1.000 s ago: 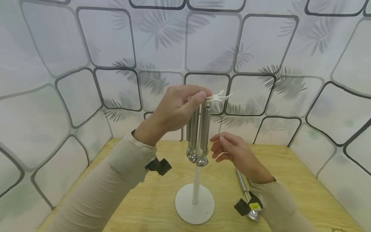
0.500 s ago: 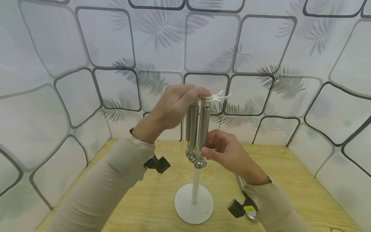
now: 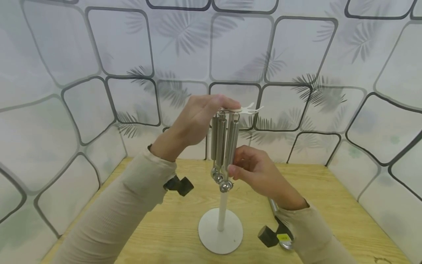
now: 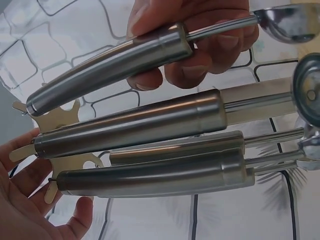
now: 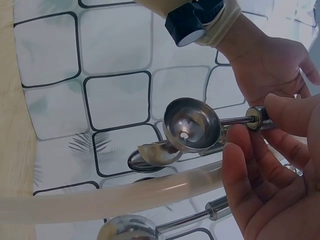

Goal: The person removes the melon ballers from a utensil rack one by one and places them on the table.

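My right hand [image 3: 252,170] pinches a steel melon baller [image 3: 233,137] low on its handle; its round bowl [image 5: 191,124] has a small hole. This melon baller hangs by a wire loop from the white rotating-style rack [image 3: 250,110]. My left hand [image 3: 201,119] rests on the rack's top, fingers laid over the hub; in the left wrist view the thumb stands apart from it. Other steel scoops hang beside, one with its handle [image 4: 135,122] in the middle and another [image 4: 155,172] lower down. The rack's pole [image 3: 222,209] rises from a round white base [image 3: 221,238].
Another steel utensil [image 3: 273,205] lies on the wooden table [image 3: 171,220] at the right, partly hidden by my right sleeve and wrist camera. A patterned curtain [image 3: 184,47] encloses the table's back and sides.
My right hand has come in from the right and taken hold of the nearest melon baller's handle. Its bowl end has swung slightly left. My left thumb has lifted back from the rack's hub.
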The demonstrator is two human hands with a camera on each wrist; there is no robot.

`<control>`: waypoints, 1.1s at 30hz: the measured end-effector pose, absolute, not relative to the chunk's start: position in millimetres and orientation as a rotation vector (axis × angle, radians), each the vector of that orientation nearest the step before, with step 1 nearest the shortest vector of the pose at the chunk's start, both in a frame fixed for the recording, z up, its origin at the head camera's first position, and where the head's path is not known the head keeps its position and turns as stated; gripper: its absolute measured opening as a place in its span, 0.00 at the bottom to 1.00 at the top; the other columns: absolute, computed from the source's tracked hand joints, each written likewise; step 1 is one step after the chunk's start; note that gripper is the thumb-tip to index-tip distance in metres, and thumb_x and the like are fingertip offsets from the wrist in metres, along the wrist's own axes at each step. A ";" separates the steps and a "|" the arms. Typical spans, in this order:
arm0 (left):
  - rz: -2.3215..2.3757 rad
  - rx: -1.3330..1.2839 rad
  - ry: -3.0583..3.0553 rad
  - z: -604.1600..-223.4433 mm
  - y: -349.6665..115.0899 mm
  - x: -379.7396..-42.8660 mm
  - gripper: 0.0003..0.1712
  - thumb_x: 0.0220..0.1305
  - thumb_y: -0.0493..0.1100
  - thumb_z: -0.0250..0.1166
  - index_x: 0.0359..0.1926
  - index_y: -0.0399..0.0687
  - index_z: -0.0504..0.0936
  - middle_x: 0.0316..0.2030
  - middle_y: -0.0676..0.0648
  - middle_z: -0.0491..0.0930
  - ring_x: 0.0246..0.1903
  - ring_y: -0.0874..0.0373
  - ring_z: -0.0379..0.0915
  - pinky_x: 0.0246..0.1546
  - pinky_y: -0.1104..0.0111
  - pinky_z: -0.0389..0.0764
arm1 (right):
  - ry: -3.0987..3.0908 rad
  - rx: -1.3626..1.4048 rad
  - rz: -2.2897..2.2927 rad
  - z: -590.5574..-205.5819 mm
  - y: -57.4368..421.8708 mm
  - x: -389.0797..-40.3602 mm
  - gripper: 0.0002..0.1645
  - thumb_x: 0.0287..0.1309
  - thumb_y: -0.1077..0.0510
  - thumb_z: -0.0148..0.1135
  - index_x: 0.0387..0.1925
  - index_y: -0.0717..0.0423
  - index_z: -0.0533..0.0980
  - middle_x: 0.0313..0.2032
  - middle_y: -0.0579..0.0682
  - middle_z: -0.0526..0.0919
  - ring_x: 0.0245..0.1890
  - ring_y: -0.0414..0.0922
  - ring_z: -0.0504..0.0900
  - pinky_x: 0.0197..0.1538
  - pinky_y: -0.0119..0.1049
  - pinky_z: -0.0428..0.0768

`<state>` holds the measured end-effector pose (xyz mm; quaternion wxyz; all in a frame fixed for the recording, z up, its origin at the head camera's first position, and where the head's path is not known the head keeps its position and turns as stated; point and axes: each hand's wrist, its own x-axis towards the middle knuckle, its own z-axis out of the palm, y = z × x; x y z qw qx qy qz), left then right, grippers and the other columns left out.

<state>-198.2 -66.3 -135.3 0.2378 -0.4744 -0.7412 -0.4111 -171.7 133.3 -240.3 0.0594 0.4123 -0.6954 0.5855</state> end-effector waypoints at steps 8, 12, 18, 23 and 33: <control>-1.100 -1.297 -2.014 -136.0 -66.1 -199.4 0.31 0.72 0.45 0.34 0.43 0.38 0.85 0.47 0.45 0.84 0.51 0.55 0.77 0.56 0.67 0.70 | -2.083 1.277 1.764 -234.5 137.6 -165.4 0.08 0.61 0.72 0.57 0.42 0.72 0.73 0.33 0.50 0.81 0.31 0.42 0.81 0.35 0.36 0.82; -1.090 -1.290 -2.010 -135.6 -66.9 -199.4 0.31 0.72 0.45 0.35 0.43 0.38 0.85 0.47 0.45 0.84 0.51 0.55 0.77 0.56 0.67 0.70 | -2.094 1.263 1.747 -230.7 140.1 -160.6 0.08 0.61 0.72 0.57 0.42 0.71 0.73 0.34 0.49 0.81 0.31 0.43 0.82 0.34 0.36 0.82; -1.083 -1.288 -2.027 -137.3 -67.3 -198.5 0.31 0.72 0.45 0.35 0.43 0.37 0.85 0.46 0.45 0.84 0.51 0.55 0.78 0.56 0.66 0.71 | -2.054 1.267 1.701 -231.4 148.8 -154.5 0.07 0.62 0.71 0.57 0.42 0.70 0.73 0.33 0.49 0.82 0.31 0.43 0.82 0.35 0.37 0.82; -1.091 -1.298 -2.022 -138.5 -66.6 -198.2 0.30 0.71 0.46 0.37 0.43 0.37 0.85 0.47 0.44 0.84 0.52 0.55 0.77 0.56 0.66 0.71 | -2.041 1.208 1.669 -235.0 167.4 -154.5 0.07 0.63 0.73 0.55 0.42 0.65 0.74 0.33 0.50 0.82 0.31 0.44 0.83 0.34 0.37 0.83; -1.113 -1.339 -2.016 -136.9 -67.4 -201.9 0.29 0.70 0.47 0.39 0.46 0.36 0.84 0.48 0.44 0.83 0.52 0.56 0.76 0.56 0.66 0.70 | -2.197 0.959 1.651 -250.4 207.0 -162.2 0.04 0.65 0.72 0.53 0.40 0.66 0.72 0.31 0.55 0.81 0.31 0.46 0.84 0.35 0.37 0.83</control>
